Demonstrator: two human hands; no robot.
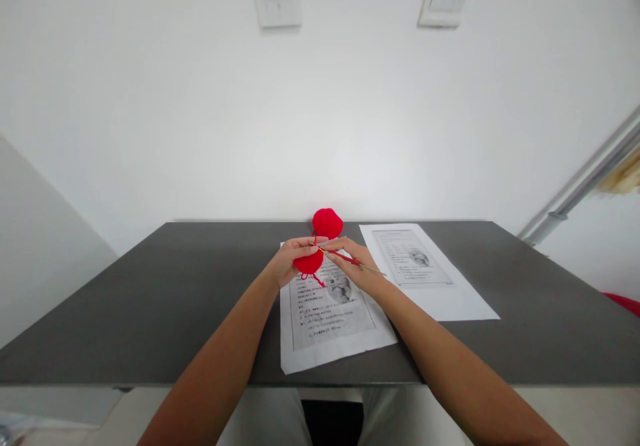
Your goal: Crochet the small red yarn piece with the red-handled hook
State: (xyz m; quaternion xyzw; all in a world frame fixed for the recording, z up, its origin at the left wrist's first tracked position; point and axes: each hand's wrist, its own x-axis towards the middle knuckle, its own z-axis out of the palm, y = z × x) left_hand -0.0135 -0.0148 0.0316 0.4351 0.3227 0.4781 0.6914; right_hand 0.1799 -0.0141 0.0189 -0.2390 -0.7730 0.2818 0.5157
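Both hands work above the middle of a dark grey tabletop (150,306), toward its far edge. The fingers of the left hand (287,259) grasp a rounded red crochet piece (309,263), from which a looped yarn tail (319,281) hangs on the near side. The fingers of the right hand (363,255) are closed around a slender crochet hook (372,270), its pale shaft projecting to the right and its other end meeting the piece between the two hands; the exact stitch is too small to tell. Just beyond the hands, a red yarn ball (328,223) rests by the white wall (320,99). Beneath the hands lies a printed sheet (330,351) bearing text and a grey picture; to its right, a second sheet (463,305) lies at a slant, also printed with text and a picture.
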